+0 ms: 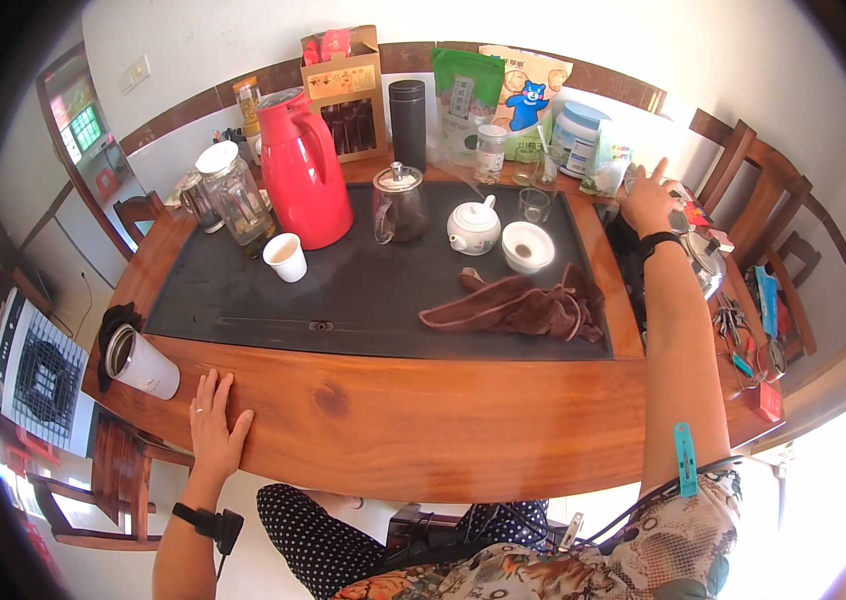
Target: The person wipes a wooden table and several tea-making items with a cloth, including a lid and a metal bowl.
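While my left hand (218, 430) lay near left on the table (423, 430), empty, likely for support, my right hand (650, 203) spread wide, far right, contact unclear.

Glossy wood table (393, 420), matt tray (243, 305), plush cloth (533, 308), smooth plastic jug (305, 195), glass teapot (403, 214)

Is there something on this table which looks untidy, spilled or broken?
The brown cloth looks untidy: it lies bunched and crumpled near the front right corner of the black panel, while the white teapot and red jug stand upright. I see no clear spill or breakage.
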A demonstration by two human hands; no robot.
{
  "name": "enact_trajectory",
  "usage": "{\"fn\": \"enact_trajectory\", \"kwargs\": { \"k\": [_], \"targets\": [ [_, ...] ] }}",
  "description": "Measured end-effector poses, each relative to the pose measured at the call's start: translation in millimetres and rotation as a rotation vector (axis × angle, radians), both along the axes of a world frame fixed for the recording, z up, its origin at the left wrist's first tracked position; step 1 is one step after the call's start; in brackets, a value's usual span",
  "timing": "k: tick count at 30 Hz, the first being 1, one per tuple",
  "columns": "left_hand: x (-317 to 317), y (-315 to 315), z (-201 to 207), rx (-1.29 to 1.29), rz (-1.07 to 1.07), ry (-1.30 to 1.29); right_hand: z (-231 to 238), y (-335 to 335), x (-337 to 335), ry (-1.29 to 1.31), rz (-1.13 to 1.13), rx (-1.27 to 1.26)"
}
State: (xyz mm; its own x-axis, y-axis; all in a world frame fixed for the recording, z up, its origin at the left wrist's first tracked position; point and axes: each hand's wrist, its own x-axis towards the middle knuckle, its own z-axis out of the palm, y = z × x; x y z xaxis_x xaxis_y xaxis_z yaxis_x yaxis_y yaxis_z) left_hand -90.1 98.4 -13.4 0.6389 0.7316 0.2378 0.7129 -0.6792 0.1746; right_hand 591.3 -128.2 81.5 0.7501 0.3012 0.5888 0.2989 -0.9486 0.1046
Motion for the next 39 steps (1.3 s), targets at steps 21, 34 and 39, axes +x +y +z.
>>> {"fn": "enact_trajectory", "kwargs": {
  "k": [21, 34, 39],
  "targets": [
    [2.8, 1.0, 1.6, -0.014, -0.014, -0.006, 3.3, -31.5, 93.0, 0.149, 0.044, -0.262],
    [-4.3, 3.5, -10.2, 0.024, -0.030, -0.039, 47.1, -22.2, 60.2, 0.113, 0.135, 0.072],
    [-4.4, 11.5, -11.1, 0.085, -0.066, -0.080, 94.0, -16.4, -81.5, 0.111, 0.750, 0.055]
  ]
}}
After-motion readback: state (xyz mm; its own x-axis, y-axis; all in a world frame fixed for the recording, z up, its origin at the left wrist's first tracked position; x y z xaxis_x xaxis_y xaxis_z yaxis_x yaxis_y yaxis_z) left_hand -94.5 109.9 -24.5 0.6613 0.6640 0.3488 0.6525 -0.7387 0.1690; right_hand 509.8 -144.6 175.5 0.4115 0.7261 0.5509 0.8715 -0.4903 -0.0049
